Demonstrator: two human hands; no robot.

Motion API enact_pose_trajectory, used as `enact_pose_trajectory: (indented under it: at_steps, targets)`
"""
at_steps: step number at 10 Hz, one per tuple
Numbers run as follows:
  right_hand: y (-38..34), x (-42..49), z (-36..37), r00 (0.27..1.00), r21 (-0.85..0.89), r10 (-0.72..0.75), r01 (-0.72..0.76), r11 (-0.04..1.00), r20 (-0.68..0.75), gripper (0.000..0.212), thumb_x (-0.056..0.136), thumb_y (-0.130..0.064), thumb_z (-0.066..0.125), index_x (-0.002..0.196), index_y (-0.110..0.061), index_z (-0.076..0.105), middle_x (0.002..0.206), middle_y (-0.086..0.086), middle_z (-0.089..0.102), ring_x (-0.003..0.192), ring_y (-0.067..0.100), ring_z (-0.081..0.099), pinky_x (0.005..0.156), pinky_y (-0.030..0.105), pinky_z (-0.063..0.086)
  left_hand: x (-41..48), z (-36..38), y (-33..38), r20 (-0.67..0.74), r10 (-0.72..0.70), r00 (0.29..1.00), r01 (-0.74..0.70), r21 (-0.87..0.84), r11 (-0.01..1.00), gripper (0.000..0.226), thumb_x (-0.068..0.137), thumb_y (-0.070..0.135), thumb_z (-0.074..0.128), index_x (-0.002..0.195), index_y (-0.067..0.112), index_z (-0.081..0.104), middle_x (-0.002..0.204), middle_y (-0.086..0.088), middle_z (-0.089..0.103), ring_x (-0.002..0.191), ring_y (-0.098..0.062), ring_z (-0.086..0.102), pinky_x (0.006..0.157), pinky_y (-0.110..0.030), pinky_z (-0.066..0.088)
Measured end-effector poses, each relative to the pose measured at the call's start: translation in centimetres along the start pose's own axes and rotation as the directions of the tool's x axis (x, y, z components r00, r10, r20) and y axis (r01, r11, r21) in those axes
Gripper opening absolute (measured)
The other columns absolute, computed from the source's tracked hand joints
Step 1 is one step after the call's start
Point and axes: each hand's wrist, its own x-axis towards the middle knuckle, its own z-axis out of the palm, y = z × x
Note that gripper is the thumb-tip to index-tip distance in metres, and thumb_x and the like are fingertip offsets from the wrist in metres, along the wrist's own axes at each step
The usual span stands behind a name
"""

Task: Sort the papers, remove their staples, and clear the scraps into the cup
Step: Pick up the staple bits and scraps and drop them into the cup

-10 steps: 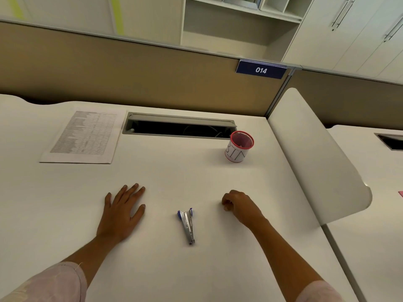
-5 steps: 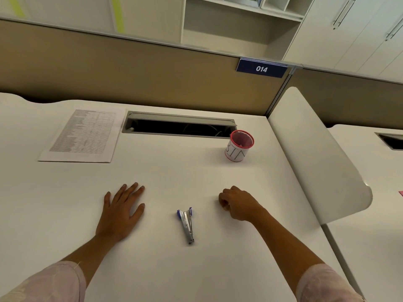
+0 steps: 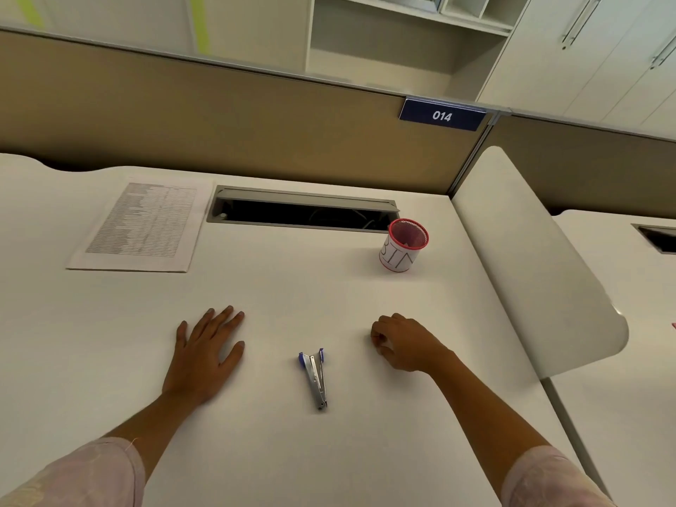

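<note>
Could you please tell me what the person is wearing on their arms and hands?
Both upper arms are covered by short, loose sleeves of pale pink fabric: the left sleeve and the right sleeve. Below them the forearms are bare. The left hand and the right hand are ungloved, and no ring, watch or bracelet shows on either.

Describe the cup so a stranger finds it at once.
On the white desk, find the long dark cable slot along its back edge. The cup stands upright at the slot's right end. It alone is red mesh, with a white label reading BIN.
</note>
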Motion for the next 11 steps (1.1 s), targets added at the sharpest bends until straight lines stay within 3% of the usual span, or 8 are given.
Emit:
enact_pose_trajectory:
  at_steps: [3, 5, 7, 8, 9, 10, 11]
  targets:
    - [0.2, -0.2, 0.2, 0.995, -0.138, -0.076, 0.067, 0.988, -0.063, 0.014, 0.086, -0.026, 0.049, 0.095, -0.024, 0.059, 0.094, -0.009, 0.064, 0.093, 0.017, 0.051, 0.083, 0.029, 0.031, 0.1, 0.1, -0.1, 0.005, -0.002, 1.000, 0.002, 0.002, 1.000, 0.059, 0.089, 0.057, 0.021, 0.146, 0.041, 0.023, 0.154, 0.015, 0.023, 0.144, -0.010, 0.010, 0.115, -0.045, 0.002]
    - [0.6, -0.2, 0.5, 0.999, -0.132, -0.043, 0.040, 0.990, -0.019, 0.014, 0.089, -0.027, 0.046, 0.097, -0.021, 0.057, 0.097, -0.006, 0.061, 0.096, 0.018, 0.049, 0.091, 0.031, 0.029, 0.0, 0.0, 0.0, 0.003, -0.004, 1.000, 0.004, 0.006, 1.000, 0.059, 0.089, 0.057, 0.021, 0.146, 0.042, 0.022, 0.154, 0.016, 0.022, 0.144, -0.010, 0.010, 0.115, -0.045, 0.002]
    - [0.4, -0.9, 1.3, 1.000, -0.119, 0.013, -0.016, 0.993, -0.021, 0.017, 0.091, -0.025, 0.040, 0.098, -0.016, 0.053, 0.099, -0.002, 0.056, 0.093, 0.021, 0.047, 0.090, 0.033, 0.031, 0.0, 0.0, 0.0, -0.002, -0.002, 1.000, 0.002, 0.001, 1.000, 0.058, 0.090, 0.057, 0.022, 0.146, 0.041, 0.023, 0.154, 0.015, 0.023, 0.144, -0.010, 0.011, 0.115, -0.044, 0.002]
    - [0.3, -1.2, 1.5, 0.998, -0.084, 0.055, -0.057, 0.995, -0.029, 0.017, 0.093, -0.026, 0.040, 0.099, -0.017, 0.053, 0.098, -0.003, 0.056, 0.092, 0.020, 0.047, 0.091, 0.033, 0.031, 0.0, 0.0, 0.0, 0.000, -0.004, 1.000, 0.004, 0.005, 1.000, 0.059, 0.089, 0.057, 0.022, 0.146, 0.041, 0.023, 0.154, 0.015, 0.023, 0.144, -0.010, 0.011, 0.115, -0.044, 0.002]
    - [0.0, -1.6, 1.5, 0.980, 0.116, 0.162, -0.150, 0.982, -0.111, 0.008, 0.093, -0.020, 0.045, 0.093, -0.024, 0.052, 0.090, -0.011, 0.058, 0.085, 0.014, 0.050, 0.087, 0.030, 0.035, 0.0, 0.0, 0.0, -0.001, -0.002, 1.000, 0.002, 0.001, 1.000, 0.059, 0.089, 0.057, 0.022, 0.146, 0.041, 0.023, 0.154, 0.015, 0.022, 0.144, -0.010, 0.010, 0.115, -0.044, 0.001]
    - [-0.2, -2.1, 1.7, 0.918, 0.292, 0.313, -0.238, 0.926, -0.243, 0.009, 0.093, -0.017, 0.049, 0.091, -0.025, 0.053, 0.083, -0.015, 0.060, 0.075, 0.011, 0.054, 0.076, 0.029, 0.041, 0.0, -0.1, 0.1, -0.002, -0.006, 1.000, 0.006, -0.009, 1.000, 0.059, 0.089, 0.057, 0.022, 0.146, 0.041, 0.023, 0.154, 0.016, 0.022, 0.144, -0.009, 0.010, 0.115, -0.043, 0.000]
    - [-0.5, -2.8, 2.1, 0.883, 0.289, 0.368, -0.285, 0.914, -0.291, 0.006, 0.094, -0.023, 0.050, 0.093, -0.025, 0.056, 0.084, -0.015, 0.064, 0.076, 0.011, 0.059, 0.073, 0.030, 0.045, 0.0, -0.1, 0.1, -0.002, -0.007, 1.000, 0.007, -0.006, 1.000, 0.059, 0.089, 0.057, 0.022, 0.146, 0.041, 0.023, 0.154, 0.016, 0.022, 0.144, -0.009, 0.009, 0.115, -0.042, -0.001]
